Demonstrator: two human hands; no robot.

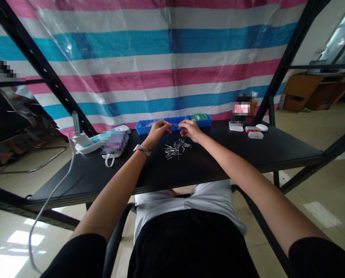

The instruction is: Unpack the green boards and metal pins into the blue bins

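Silvery pins (176, 150) lie in a loose, crisscrossed heap on the black table (175, 172), just on the near side of the person's two hands. Behind the hands stands a long blue tray (142, 130); its left part holds pale, clear-looking pieces (153, 122) and its right part green pieces (199, 116). Dark tabletop shows between the heap and the near edge, and on both sides toward a power strip (85, 146) at left and a red-and-white box (254, 133) at right. Both forearms reach in over the near edge, wrists angled inward. Left hand (161, 127) and right hand (190, 129) face each other, fingertips pinched together around a thin piece (175, 124) spanning the narrow gap, though it is too small to make out clearly.
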